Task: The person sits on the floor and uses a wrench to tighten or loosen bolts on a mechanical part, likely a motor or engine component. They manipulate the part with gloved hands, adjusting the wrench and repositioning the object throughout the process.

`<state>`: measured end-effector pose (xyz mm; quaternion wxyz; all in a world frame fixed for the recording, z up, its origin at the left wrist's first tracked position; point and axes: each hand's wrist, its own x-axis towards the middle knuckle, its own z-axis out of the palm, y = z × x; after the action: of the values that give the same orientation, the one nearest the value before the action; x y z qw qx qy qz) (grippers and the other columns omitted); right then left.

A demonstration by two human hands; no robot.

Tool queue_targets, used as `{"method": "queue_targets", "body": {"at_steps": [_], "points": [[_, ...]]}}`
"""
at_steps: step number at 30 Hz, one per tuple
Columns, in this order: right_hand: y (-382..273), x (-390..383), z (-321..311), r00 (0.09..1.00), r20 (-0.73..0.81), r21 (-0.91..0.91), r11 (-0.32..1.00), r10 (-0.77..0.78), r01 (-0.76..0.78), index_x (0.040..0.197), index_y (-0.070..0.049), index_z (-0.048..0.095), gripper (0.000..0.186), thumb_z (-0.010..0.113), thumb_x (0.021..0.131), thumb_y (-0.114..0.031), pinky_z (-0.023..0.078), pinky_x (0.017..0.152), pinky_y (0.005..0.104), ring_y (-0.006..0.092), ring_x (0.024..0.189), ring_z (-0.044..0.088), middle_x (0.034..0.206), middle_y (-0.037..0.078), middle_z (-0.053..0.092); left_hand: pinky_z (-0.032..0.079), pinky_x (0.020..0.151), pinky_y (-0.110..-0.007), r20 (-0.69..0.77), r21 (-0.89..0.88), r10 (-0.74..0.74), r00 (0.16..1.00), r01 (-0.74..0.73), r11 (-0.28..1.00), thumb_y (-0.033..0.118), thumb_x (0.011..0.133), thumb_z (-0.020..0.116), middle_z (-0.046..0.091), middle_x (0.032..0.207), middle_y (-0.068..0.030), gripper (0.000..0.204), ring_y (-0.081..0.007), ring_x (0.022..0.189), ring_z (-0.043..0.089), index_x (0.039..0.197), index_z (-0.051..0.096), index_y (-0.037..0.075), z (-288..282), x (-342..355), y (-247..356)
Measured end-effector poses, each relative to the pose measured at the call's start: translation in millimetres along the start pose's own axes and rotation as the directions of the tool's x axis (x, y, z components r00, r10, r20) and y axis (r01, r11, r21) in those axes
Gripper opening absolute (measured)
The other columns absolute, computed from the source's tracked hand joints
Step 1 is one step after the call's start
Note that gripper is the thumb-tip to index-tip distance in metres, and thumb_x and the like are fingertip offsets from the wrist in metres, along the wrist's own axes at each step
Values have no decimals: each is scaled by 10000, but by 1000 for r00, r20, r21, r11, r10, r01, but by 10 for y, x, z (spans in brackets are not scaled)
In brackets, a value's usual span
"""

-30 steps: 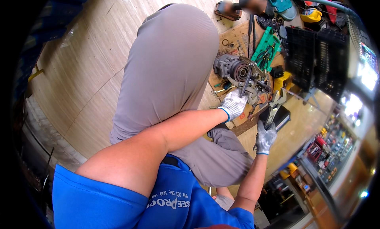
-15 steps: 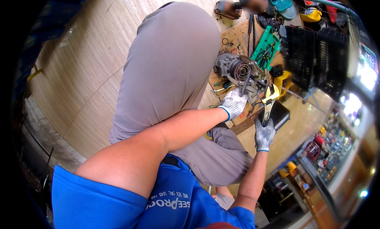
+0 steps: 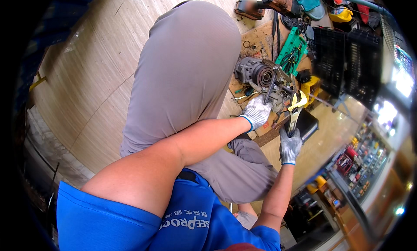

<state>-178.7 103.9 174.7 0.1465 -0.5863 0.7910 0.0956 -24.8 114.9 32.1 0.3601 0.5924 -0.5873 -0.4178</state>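
Note:
My left hand [image 3: 257, 111], in a pale knit work glove, is closed round the lower end of a dark metal bar [image 3: 270, 88]. This bar lies across the front of a grey machine part with a round, ringed pulley [image 3: 263, 75]. Metal arms, which look like those of a puller, reach around the pulley's right side. In my gloved right hand [image 3: 290, 147] is an adjustable wrench [image 3: 293, 116], gripped by its handle with the jaw pointing up. Its jaw is close to the right end of the metal pieces; contact cannot be made out.
Under the machine part lies a stained cardboard sheet [image 3: 256, 45] with small tools. Beyond are a green tray [image 3: 292, 51] of tools, a cordless power tool [image 3: 282, 3] and black crates [image 3: 329, 62]. A yellow object [image 3: 311, 89] and a black box [image 3: 307, 126] sit to the right.
The adjustable wrench's jaw has shifted very slightly. My left hand, the bar and the machine part look almost unmoved.

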Motion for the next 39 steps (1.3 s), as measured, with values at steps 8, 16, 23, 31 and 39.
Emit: {"method": "queue_targets", "body": {"at_steps": [8, 16, 23, 31, 39], "points": [[-54, -26, 41, 1000, -17, 21, 1000, 4, -4, 1028, -24, 647, 428, 763, 808, -373, 509, 779, 456, 377, 847, 682, 903, 195, 709, 494, 756, -504, -37, -32, -18, 999, 17, 999, 162, 888, 541, 604, 993, -241, 225, -409, 896, 617, 1045, 659, 52, 33, 9, -3], [-136, -61, 52, 999, -11, 26, 999, 37, -36, 1037, -20, 653, 435, 765, 807, -373, 510, 779, 449, 370, 841, 685, 897, 189, 712, 499, 756, -496, -27, 8, -9, 1000, 10, 1000, 143, 845, 570, 597, 952, -241, 227, -405, 884, 611, 1033, 658, 51, 28, 4, 1], [-264, -102, 0, 999, 1, 29, 999, 46, -46, 1054, -23, 660, 441, 767, 803, -370, 511, 787, 439, 353, 853, 690, 906, 182, 720, 499, 762, -491, -28, 20, -11, 1000, 12, 1000, 128, 782, 631, 597, 945, -234, 268, -405, 902, 606, 1036, 648, 46, 38, -8, 2], [-166, -69, 90, 996, 2, 41, 996, 84, -84, 1035, -28, 665, 428, 777, 794, -363, 514, 790, 434, 347, 843, 690, 898, 176, 721, 498, 767, -489, -48, 14, -2, 999, 3, 1000, 123, 775, 633, 598, 946, -236, 278, -403, 907, 605, 1043, 647, 50, 55, -17, -3], [-210, -86, 113, 997, -11, 72, 995, 72, -71, 1041, -29, 668, 407, 784, 797, -333, 517, 788, 417, 322, 834, 694, 896, 168, 725, 497, 775, -500, -18, -10, -26, 1000, 25, 1000, 160, 856, 582, 603, 990, -250, 252, -410, 925, 609, 1068, 665, 52, 61, 0, -13]]}}
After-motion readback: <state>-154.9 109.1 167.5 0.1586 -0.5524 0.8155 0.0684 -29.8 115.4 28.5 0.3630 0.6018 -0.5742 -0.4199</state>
